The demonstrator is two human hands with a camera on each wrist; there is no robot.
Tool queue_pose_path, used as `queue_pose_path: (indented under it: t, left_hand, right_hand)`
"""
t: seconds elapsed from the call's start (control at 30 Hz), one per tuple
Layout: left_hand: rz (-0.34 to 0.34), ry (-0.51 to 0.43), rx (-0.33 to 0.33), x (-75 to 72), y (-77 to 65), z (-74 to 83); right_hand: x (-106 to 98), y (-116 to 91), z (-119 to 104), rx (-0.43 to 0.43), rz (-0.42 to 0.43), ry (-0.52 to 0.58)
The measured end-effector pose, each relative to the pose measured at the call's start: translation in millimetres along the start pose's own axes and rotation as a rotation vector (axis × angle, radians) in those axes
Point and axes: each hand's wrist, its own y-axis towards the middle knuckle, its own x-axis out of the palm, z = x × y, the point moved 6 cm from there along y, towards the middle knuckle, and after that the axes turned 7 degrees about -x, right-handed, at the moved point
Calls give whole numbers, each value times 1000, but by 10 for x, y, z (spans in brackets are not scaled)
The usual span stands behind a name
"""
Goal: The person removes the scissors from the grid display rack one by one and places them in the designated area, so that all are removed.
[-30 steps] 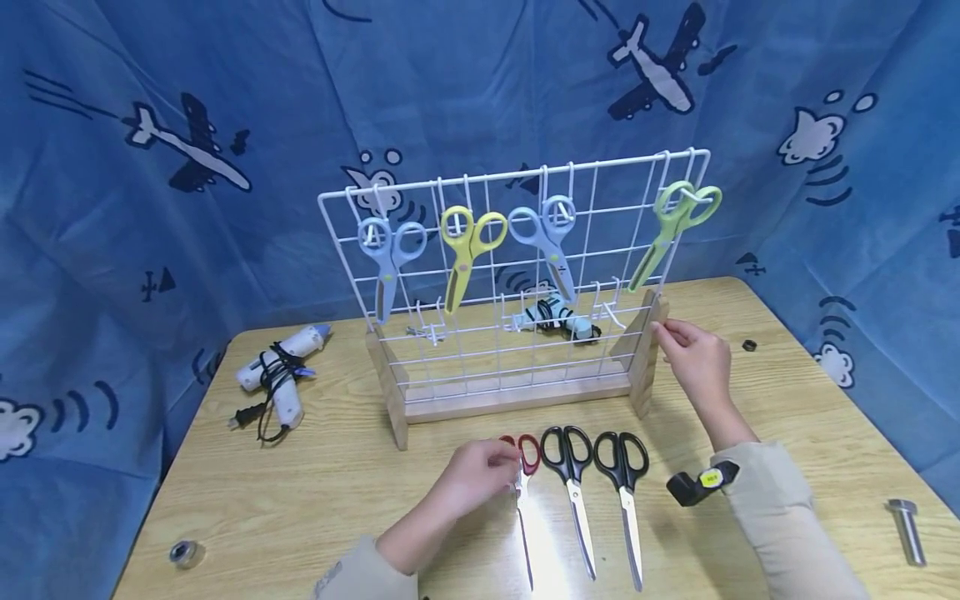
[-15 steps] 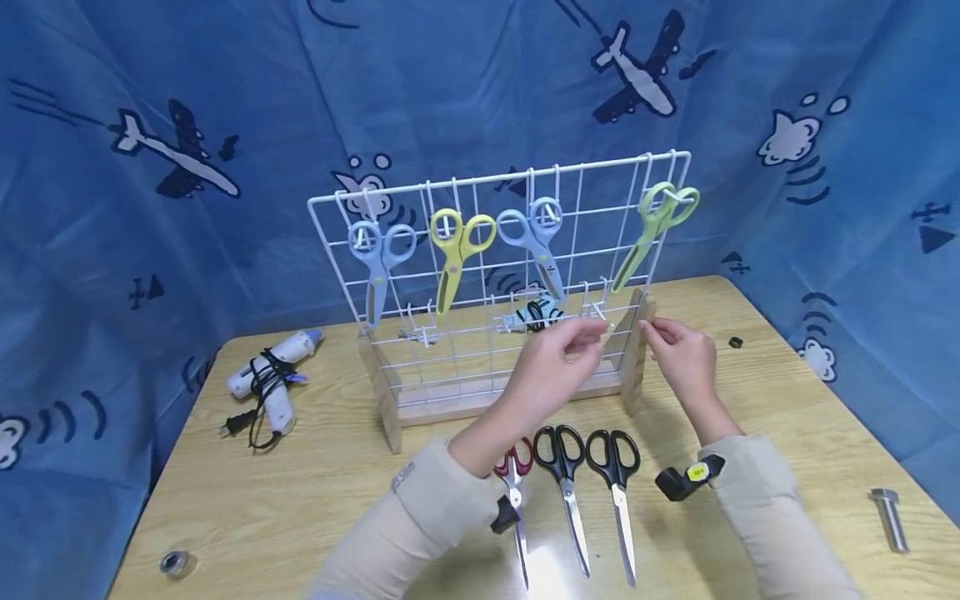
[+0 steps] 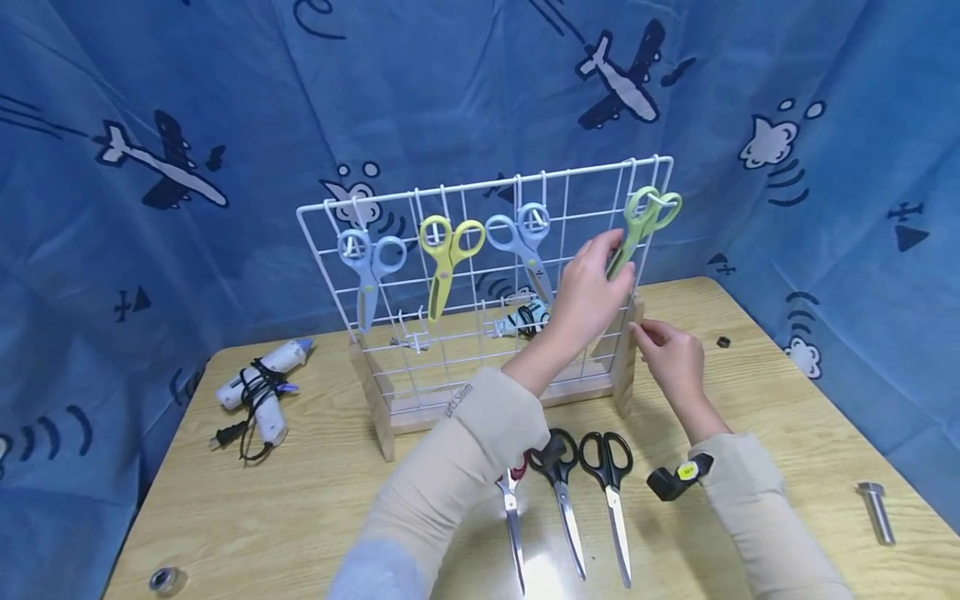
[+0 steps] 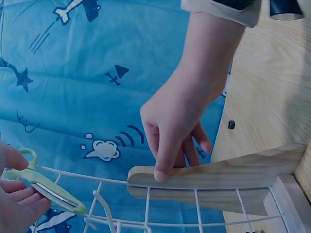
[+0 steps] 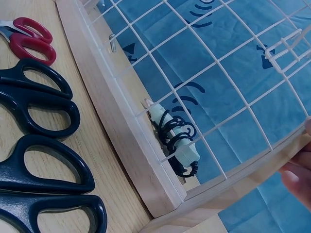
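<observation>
My left hand (image 3: 588, 287) is raised at the green scissors (image 3: 643, 212), which hang on a hook at the right end of the white wire rack (image 3: 480, 183). In the left wrist view its thumb and fingers lie on either side of the green blades; firm contact is not clear. My right hand (image 3: 675, 358) pinches the rack's right wooden leg (image 4: 214, 170) near its top. On other hooks hang blue scissors (image 3: 367, 275), yellow scissors (image 3: 446, 267) and a second blue pair (image 3: 525, 242).
Red-handled scissors (image 3: 512, 508), partly behind the left sleeve, and two black-handled pairs (image 3: 562, 492) lie before the rack. A corded white glue gun (image 3: 262, 392) lies left, a light-blue one (image 5: 175, 136) behind. A bolt (image 3: 876, 512) and nut (image 3: 167, 581) lie near the sides.
My left hand has left the red-handled scissors and risen across the rack to the green scissors. My right hand keeps its hold on the wooden leg. The head view has shifted slightly.
</observation>
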Motion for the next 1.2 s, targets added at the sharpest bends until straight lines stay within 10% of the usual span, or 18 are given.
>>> queue_pose_path:
  t: [0.53, 0.8, 1.07, 1.2]
  left_hand:
    - [12, -52, -83, 74, 147, -61]
    - [-23, -97, -29, 62, 128, 33]
    - [-93, -213, -4, 13, 45, 170]
    - [-117, -264, 12, -58, -39, 220]
  right_hand:
    - [43, -1, 55, -19, 24, 87]
    - [356, 99, 758, 28, 18, 58]
    - [73, 35, 148, -78, 69, 64]
    - [110, 43, 264, -51, 49, 77]
